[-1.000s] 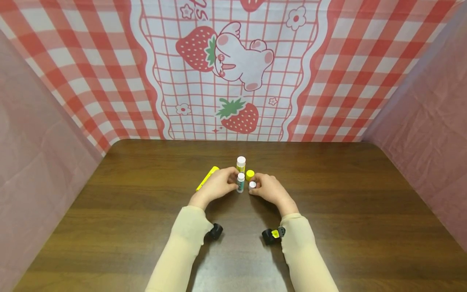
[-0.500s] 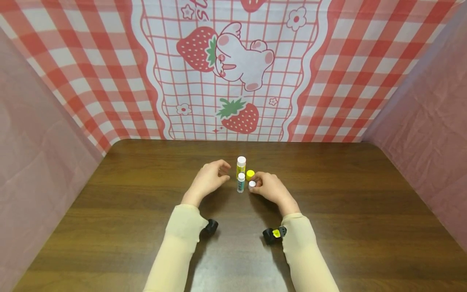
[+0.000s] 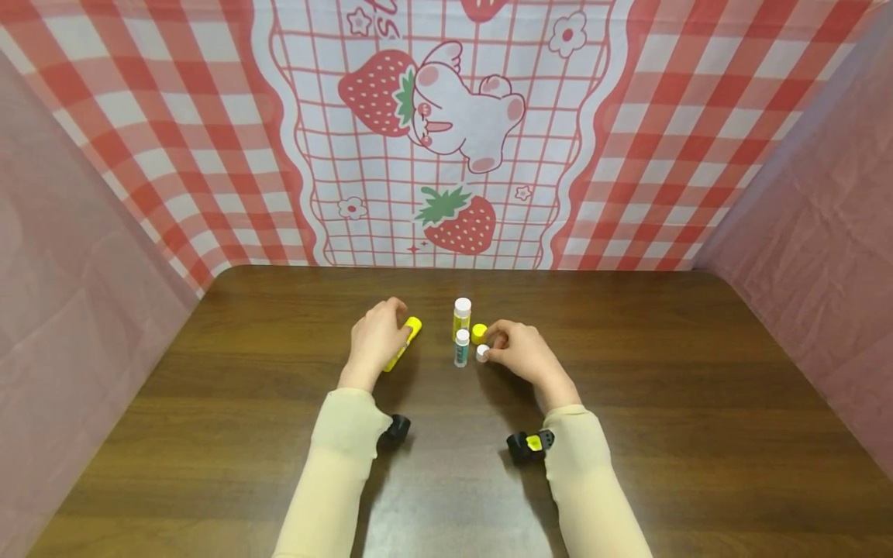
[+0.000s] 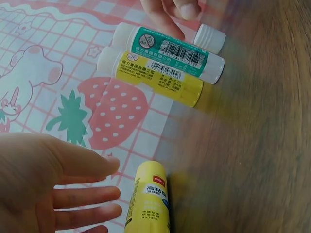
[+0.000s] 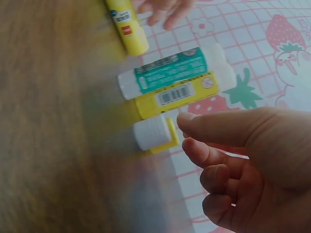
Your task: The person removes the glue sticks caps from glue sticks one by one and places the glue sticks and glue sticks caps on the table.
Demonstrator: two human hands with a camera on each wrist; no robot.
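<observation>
My left hand point(image 3: 377, 337) is over a yellow glue stick point(image 3: 403, 346) lying slantwise on the table. In the left wrist view its loosely extended fingers point(image 4: 87, 211) are beside that stick, with a gap between. To the right, a green-labelled glue stick point(image 3: 461, 351) with a white cap stands upright in front of a yellow-labelled one point(image 3: 461, 322), also white-capped. My right hand point(image 3: 526, 353) hovers by a small white cap point(image 5: 151, 132) standing on the table; thumb and bent fingers are apart from it. A yellow cap point(image 3: 478, 334) sits just behind the white one.
The brown wooden table point(image 3: 628, 372) ends at the back against a red-and-white strawberry cloth point(image 3: 453, 155). Pink cloth walls point(image 3: 802, 256) flank it on both sides. Black wrist cameras point(image 3: 519, 447) sit on the inner side of each cuff.
From the green glue stick, my left hand has moved left to the lying yellow stick, which has shifted slightly right. My right fingers have come off the white cap.
</observation>
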